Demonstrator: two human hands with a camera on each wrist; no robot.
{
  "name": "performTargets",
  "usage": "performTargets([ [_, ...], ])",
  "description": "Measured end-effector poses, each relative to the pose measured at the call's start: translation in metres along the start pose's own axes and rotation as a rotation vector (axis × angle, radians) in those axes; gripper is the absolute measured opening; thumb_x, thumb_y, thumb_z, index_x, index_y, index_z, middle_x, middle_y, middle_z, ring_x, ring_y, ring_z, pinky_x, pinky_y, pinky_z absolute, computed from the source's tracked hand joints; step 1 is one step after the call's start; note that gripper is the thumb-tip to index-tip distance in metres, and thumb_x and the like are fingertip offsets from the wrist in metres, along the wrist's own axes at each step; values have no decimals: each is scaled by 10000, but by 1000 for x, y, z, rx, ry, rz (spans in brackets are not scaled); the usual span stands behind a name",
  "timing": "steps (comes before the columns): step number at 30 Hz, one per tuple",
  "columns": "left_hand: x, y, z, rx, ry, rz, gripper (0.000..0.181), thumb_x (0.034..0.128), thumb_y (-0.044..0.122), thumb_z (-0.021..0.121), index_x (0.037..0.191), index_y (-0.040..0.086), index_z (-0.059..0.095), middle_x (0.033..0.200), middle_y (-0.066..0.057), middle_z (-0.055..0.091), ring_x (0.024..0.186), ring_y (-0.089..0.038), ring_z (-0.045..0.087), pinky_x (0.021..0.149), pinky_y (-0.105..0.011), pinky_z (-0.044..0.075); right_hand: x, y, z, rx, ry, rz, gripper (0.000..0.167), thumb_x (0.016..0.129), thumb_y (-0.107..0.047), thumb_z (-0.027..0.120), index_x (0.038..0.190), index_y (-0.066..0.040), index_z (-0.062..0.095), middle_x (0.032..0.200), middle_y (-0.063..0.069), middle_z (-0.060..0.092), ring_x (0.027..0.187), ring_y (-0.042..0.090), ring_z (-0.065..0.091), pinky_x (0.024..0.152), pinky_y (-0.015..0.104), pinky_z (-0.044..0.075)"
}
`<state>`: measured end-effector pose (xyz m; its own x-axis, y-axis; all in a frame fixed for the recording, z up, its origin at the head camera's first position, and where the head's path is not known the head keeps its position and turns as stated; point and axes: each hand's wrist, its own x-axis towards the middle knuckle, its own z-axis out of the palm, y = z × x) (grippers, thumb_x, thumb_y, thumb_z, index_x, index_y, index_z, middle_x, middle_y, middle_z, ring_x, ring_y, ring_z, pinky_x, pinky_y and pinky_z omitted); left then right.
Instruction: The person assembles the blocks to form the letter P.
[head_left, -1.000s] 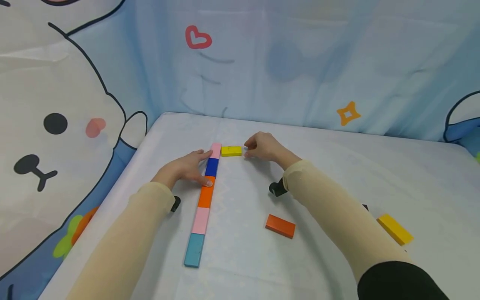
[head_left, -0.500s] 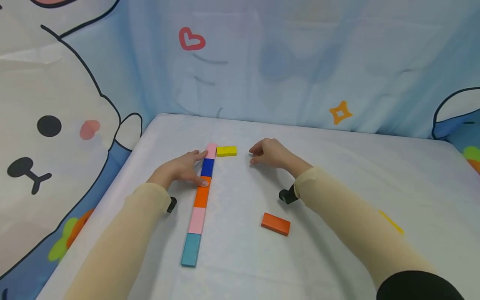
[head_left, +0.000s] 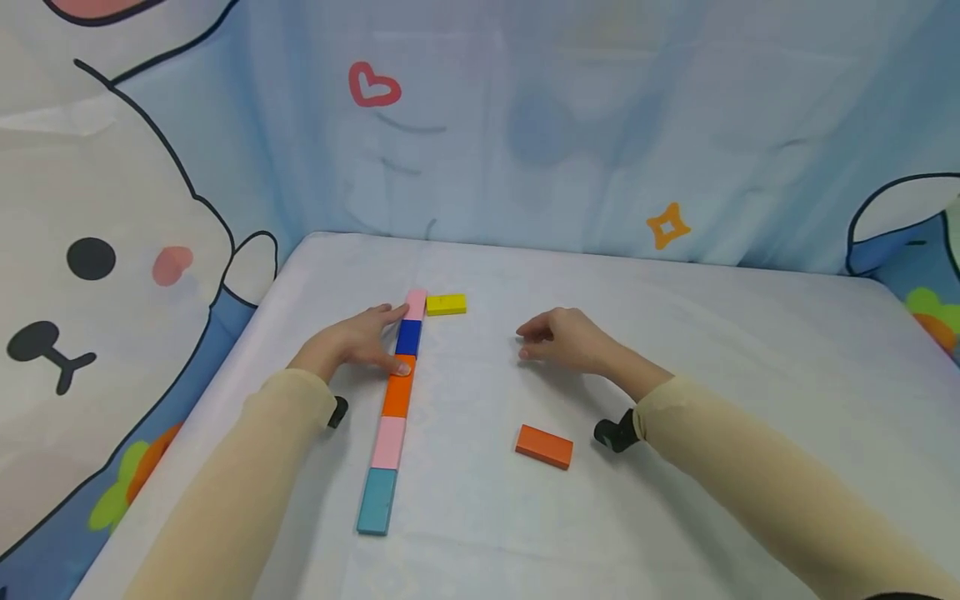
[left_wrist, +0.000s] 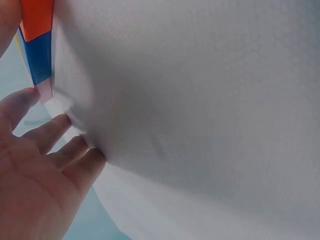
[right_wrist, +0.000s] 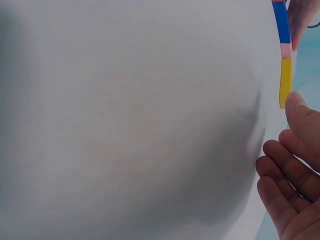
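Observation:
A straight row of flat blocks runs away from me: teal (head_left: 377,502), pink (head_left: 388,443), orange (head_left: 397,396), blue (head_left: 408,337) and a second pink one (head_left: 415,305). At its far end a yellow block (head_left: 446,304) points right, forming a corner. My left hand (head_left: 352,342) lies along the row's left side, thumb on the orange block and index fingertip at the far pink one. In the left wrist view its fingers (left_wrist: 77,167) are spread. My right hand (head_left: 570,340) hovers right of the yellow block, fingers loosely bent around nothing.
A separate red-orange block (head_left: 544,447) lies at an angle on the white tabletop (head_left: 465,517), right of the row. Behind the table hangs a blue printed cloth (head_left: 600,125). Dark camera mounts (head_left: 617,432) stick out from both wrists.
My right hand has drawn away from the yellow block, to the right and nearer to me. My left hand keeps its place on the row. The view has shifted slightly.

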<state>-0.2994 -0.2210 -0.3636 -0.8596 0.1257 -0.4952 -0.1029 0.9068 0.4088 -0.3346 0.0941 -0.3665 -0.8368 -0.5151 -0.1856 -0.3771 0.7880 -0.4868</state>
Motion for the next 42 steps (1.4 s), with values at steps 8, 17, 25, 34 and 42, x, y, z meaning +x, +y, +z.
performTargets([
  [8,-1,-2,-1,2,-1,2,1015,889,374,778,1656,274,121,1742,-110,49,1600,-369,88,1252,-640,203,-40,9,6,3,12,-35,397,951,-208,734,1304,-31,691,1280,133,719,1189,315,653,1042,475,538],
  [17,2,-3,-4,13,-3,2,1029,884,386,779,1657,262,111,1739,-128,46,1596,-389,86,1246,-653,202,-81,8,20,26,52,-88,351,937,-204,750,1250,-46,721,1218,102,739,1150,301,672,1022,499,547],
  [25,0,-4,-3,5,-2,-1,1032,883,378,781,1657,253,111,1737,-135,49,1593,-396,95,1238,-657,222,-110,1,36,16,115,-88,310,920,-196,765,1198,-60,747,1138,49,759,1108,279,698,985,498,570],
  [34,-1,-4,-1,2,4,13,1031,881,382,784,1657,255,117,1737,-130,55,1592,-396,104,1239,-657,217,-132,-8,46,6,148,-24,306,899,-228,786,1171,-88,763,1112,21,766,1088,256,711,966,492,582],
  [42,1,-2,1,-4,-2,12,1027,885,380,781,1656,263,113,1738,-127,52,1595,-391,90,1241,-652,217,-145,-11,51,14,152,23,337,860,-277,826,1139,-97,768,1084,-4,759,1069,239,697,966,494,578],
])
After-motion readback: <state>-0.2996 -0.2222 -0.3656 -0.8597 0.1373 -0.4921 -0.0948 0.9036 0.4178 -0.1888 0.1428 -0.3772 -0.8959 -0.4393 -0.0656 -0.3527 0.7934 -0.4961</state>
